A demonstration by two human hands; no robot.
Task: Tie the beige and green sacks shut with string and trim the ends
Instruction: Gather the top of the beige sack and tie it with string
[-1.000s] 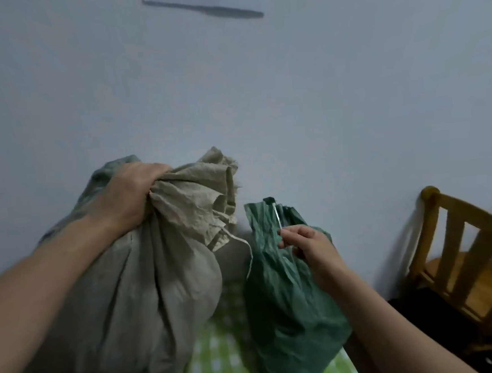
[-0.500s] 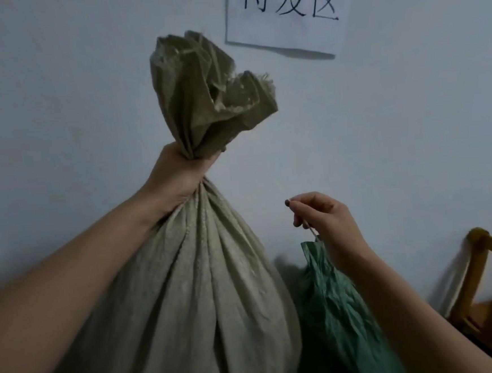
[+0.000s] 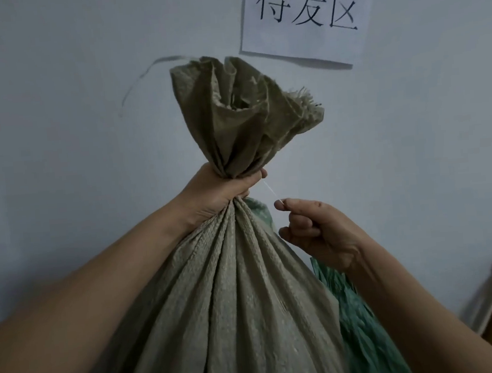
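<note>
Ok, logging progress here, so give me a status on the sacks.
Left grip holds beige sack at neck. Right grip pinches string, running to the neck; no knot visible. Green sack behind, nothing blocking.

The supporting surface is hidden below the frame's edge. A bulging beige sack [image 3: 233, 305] stands upright, with a green sack [image 3: 364, 324] touching its right side.

The left hand [image 3: 224, 192] grips the gathered neck of the beige sack [image 3: 236, 304], mouth fanned above. The right hand [image 3: 316, 231] pinches a thin string [image 3: 270, 191] running to the neck. The green sack [image 3: 364, 324] stands behind, against the wall [image 3: 58, 142].
</note>
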